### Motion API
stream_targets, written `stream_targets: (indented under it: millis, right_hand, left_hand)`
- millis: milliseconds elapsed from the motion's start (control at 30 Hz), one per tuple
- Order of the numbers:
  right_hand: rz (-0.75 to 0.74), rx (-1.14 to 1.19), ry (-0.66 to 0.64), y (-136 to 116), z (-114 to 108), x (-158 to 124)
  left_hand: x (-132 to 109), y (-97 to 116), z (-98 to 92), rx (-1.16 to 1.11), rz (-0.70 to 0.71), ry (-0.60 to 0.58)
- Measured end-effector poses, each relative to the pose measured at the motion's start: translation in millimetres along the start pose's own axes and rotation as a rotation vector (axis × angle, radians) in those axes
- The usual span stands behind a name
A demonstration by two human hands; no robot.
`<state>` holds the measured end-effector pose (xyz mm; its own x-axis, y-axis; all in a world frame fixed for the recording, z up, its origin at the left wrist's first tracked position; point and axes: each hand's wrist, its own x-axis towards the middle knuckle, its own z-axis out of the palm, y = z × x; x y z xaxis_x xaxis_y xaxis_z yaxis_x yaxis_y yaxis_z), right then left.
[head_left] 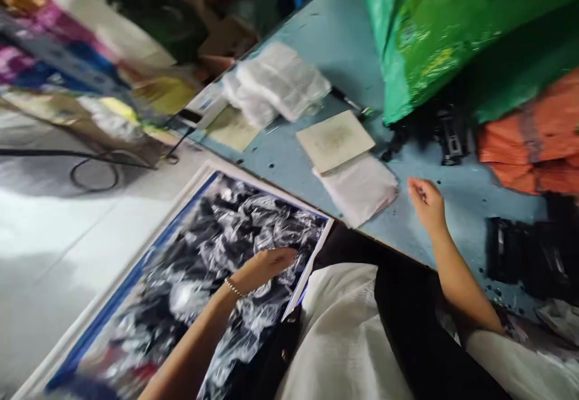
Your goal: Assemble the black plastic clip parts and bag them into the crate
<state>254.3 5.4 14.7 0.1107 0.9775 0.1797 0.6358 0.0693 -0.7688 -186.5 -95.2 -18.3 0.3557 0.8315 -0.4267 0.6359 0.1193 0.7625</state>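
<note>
My left hand (266, 267), with a beaded bracelet at the wrist, hovers over a white box with a blue inner edge (129, 291). Its fingers are stretched out toward the right, and I see nothing held in them. Below it, black items in clear plastic bags (217, 231) fill the box. My right hand (427, 206) is above the blue-grey table, its fingers curled in, with nothing visible in them. Nearest to it is a stack of thin clear bags (362, 192), with a beige square pad (335, 140) lying partly on top.
A green sack (452, 38) stands at the back right, black plastic parts (450, 137) by its mouth. Orange bundles (534, 134) and black pieces (525, 249) lie on the right. White bundled bags (283, 80) rest near the far table edge. A black cable (94, 171) loops on the left.
</note>
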Motion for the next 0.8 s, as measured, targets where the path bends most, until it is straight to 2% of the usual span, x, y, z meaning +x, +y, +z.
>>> stream_targets:
  millis: [67, 133, 233, 300, 400, 467, 567, 633, 700, 800]
  right_hand:
    - [-0.078, -0.264, 0.191, 14, -21, 45]
    - [-0.008, -0.497, 0.332, 30, -38, 86]
    - [0.172, -0.598, 0.335, 53, -55, 117]
    - [0.230, -0.466, 0.282, 64, -64, 111]
    - [0.269, -0.074, 0.257, 76, -72, 73]
    - [0.312, 0.125, 0.275, 81, -73, 42]
    - [0.415, 0.334, 0.314, 78, -69, 3]
    - [0.478, 0.540, 0.273, 66, -64, -20]
    - [0.491, 0.698, 0.170, 48, -59, -42]
    - [0.355, 0.616, -0.001, 19, -58, -71]
  left_hand:
    - [37, 53, -0.5, -0.011, 0.149, -0.085]
    - [76, 111, 4.3, 0.018, 0.339, -0.010]
    - [132, 184, 21.1, 0.001, 0.574, 0.138]
    - [163, 213, 38.8, -0.114, 0.647, 0.150]
    - [196, 231, 74.5, -0.339, 0.591, 0.048]
    - [211, 231, 101.4, -0.438, 0.498, -0.022]
    - [222, 231, 136.6, -0.531, 0.368, -0.065]
    - [220, 233, 151.1, -0.620, 0.323, -0.084]
    - [211, 239, 157.4, -0.761, 0.339, -0.147]
    - [187, 250, 155.8, -0.956, 0.362, -0.265]
